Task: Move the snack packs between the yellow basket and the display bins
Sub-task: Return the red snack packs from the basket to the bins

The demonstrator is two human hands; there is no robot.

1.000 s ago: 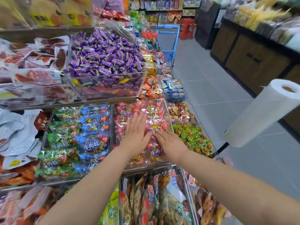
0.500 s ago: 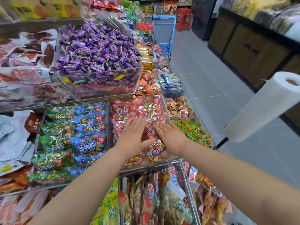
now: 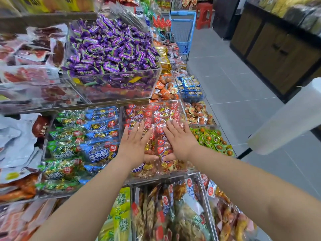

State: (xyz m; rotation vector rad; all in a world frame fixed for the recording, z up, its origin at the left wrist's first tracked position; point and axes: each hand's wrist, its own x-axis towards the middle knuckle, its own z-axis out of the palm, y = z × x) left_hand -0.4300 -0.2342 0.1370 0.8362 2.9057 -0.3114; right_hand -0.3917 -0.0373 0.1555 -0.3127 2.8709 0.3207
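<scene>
Shop aisle: two flat hands on the red snack packs

Grey tiled floor (image 3: 234, 84) ran along the right of a stepped display of clear bins. One blue basket trolley (image 3: 182, 30) and one red stool (image 3: 203, 14) stood at the far end of the aisle, and one white roll (image 3: 286, 119) jutted in from the right edge.

Two bare hands reached into one bin (image 3: 121, 119) heaped with red snack packs (image 3: 156, 115), too many and too overlapped to count. The left hand (image 3: 133, 145) and the right hand (image 3: 180, 141) both lay palm down on the heap, fingers straight and slightly spread, thumbs turned toward each other. Neither hand grasped anything; both rested released on the wrappers.

Just to the left, a neighbouring bin held two columns of packs: one of blue packs (image 3: 100, 126) and one of green packs (image 3: 67, 136). One tier up, a single bin overflowed with purple candies (image 3: 111, 46), far beyond counting. Nearer the camera, another bin held mixed upright packets, blurred.
</scene>
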